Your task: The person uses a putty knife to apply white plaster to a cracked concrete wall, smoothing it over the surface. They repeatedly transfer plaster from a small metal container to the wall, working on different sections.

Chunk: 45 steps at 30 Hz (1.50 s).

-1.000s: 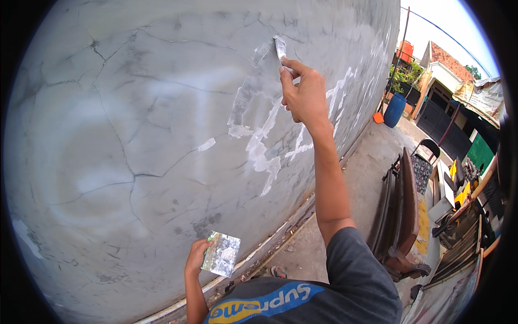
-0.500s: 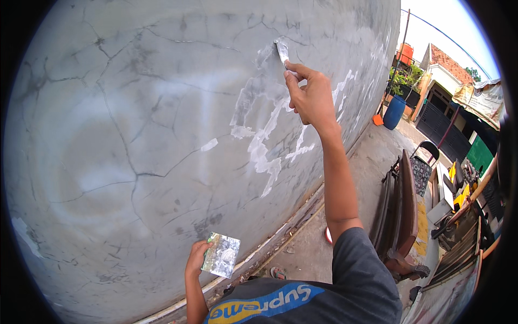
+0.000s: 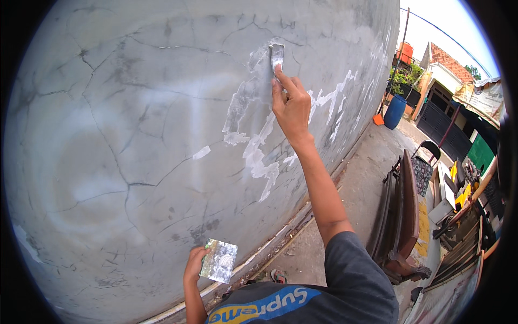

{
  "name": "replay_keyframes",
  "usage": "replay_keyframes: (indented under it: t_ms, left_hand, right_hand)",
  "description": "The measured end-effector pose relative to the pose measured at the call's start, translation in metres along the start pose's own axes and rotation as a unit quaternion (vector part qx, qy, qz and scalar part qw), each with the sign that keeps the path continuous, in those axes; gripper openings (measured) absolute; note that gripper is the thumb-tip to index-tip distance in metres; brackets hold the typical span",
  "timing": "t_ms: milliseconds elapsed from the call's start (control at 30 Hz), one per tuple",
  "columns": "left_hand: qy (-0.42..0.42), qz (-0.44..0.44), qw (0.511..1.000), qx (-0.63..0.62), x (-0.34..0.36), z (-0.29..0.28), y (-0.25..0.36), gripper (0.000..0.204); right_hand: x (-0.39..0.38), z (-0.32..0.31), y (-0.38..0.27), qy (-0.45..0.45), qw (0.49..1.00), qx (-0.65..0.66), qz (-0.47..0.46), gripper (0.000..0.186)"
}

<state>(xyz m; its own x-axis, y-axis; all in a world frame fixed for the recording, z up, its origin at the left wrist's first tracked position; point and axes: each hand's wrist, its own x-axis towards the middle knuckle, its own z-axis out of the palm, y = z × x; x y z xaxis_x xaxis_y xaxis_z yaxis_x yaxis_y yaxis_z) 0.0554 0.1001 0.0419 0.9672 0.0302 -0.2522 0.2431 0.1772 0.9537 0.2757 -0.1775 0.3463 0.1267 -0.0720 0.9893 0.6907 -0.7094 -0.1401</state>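
Observation:
My right hand (image 3: 292, 110) is raised high, its fingers closed round a putty knife (image 3: 277, 55) whose blade lies against the grey wall (image 3: 156, 124). Fine cracks branch across that wall. Strips of white filler (image 3: 258, 156) cover some of them below and beside the blade. Low at my left, my left hand (image 3: 195, 263) grips the edge of a flat, square plate (image 3: 219, 261), smeared grey and white with a lump of white paste on it.
Along the right stands a dark wooden bench (image 3: 396, 210), with a patterned chair (image 3: 422, 171) behind it. Farther off are a blue barrel (image 3: 395, 112) and an orange dustpan (image 3: 378, 119). A sandal (image 3: 278, 276) lies near the wall's foot.
My right hand has shifted a little left and down, and the putty knife has turned so its broad blade face shows. The plate in my left hand sits slightly lower.

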Motion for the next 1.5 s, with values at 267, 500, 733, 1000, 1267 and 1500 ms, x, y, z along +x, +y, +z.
replay_keyframes:
  t_ms: [267, 500, 733, 1000, 1267, 1500]
  left_hand:
    - [-0.012, -0.016, 1.0, -0.019, 0.007, -0.011, -0.017, 0.024]
    - [-0.012, -0.024, 0.999, -0.028, 0.005, -0.006, -0.013, 0.023]
    - [0.011, -0.015, 1.0, -0.008, -0.003, 0.006, -0.003, 0.025]
    - [-0.026, -0.018, 0.999, -0.005, -0.001, 0.013, 0.011, 0.025]
    - [0.042, -0.009, 0.999, 0.031, -0.01, 0.026, 0.023, 0.024]
    - [-0.053, -0.064, 0.997, 0.007, 0.011, 0.001, -0.003, 0.029]
  right_hand:
    - [-0.013, -0.036, 0.025, -0.058, 0.997, 0.031, 0.05, 0.031]
    - [0.026, -0.046, 0.015, -0.125, 0.991, -0.003, -0.057, 0.032]
    - [0.036, -0.081, 0.012, -0.221, 0.974, 0.012, -0.046, 0.033]
    - [0.049, -0.057, -0.014, -0.15, 0.988, 0.027, 0.017, 0.029]
    - [0.016, -0.031, -0.029, -0.106, 0.991, 0.059, 0.058, 0.037]
    - [0.01, -0.003, -0.03, -0.08, 0.995, -0.011, 0.057, 0.043]
